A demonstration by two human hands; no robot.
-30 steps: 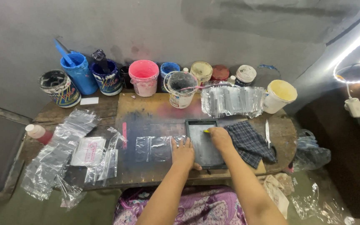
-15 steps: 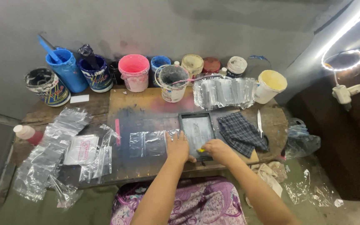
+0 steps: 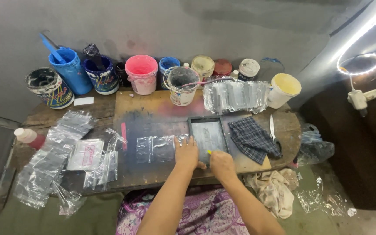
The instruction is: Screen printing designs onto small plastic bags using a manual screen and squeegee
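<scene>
A small dark-framed printing screen (image 3: 208,135) lies flat on a stained wooden board (image 3: 153,113). My left hand (image 3: 186,152) presses down on the screen's near left corner, fingers spread over a clear plastic bag (image 3: 155,148) beside it. At the screen's near edge my right hand (image 3: 222,164) is closed around a small yellow-edged squeegee, mostly hidden in the fist.
Paint buckets line the back wall: blue (image 3: 70,69), pink (image 3: 141,73), white (image 3: 180,85), cream (image 3: 283,90). Loose clear bags (image 3: 57,152) pile at the left, a printed stack (image 3: 236,95) behind the screen. A checked cloth (image 3: 253,137) and knife (image 3: 272,127) lie right.
My right hand has pulled toward me from the screen's far end to its near edge. The left hand has stayed on the frame's corner.
</scene>
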